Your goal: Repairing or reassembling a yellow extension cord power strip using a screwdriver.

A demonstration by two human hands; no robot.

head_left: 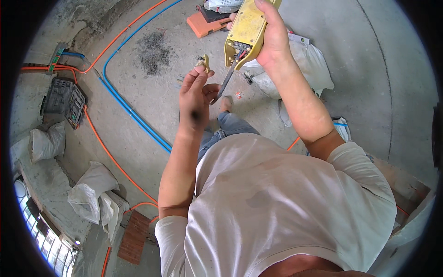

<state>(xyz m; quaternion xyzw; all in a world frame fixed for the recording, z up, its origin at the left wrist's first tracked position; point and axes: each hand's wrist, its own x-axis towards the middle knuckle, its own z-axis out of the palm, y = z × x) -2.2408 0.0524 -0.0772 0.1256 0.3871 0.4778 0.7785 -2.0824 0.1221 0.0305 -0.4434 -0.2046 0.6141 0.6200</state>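
My right hand (275, 41) is wrapped round a yellow power-strip-like housing (248, 28) with screws along its face. Its near end is uncovered, showing dark metal terminals and a bit of red wire. From that end a black cable (225, 83) runs down toward my left hand (194, 94). Thumb and forefinger of the left hand pinch a small yellow piece (206, 63) with something pale and dark beside it. The lower fingers of that hand curl at the cable; whether they grip it I cannot tell.
Blue pipes (134, 115) and orange conduit (98, 133) cross the concrete floor on the left. Beyond are a dark debris heap (153, 51) and an orange case (204, 25). An open tool case (63, 101) and white sacks (92, 191) lie left; another sack (314, 69) is right.
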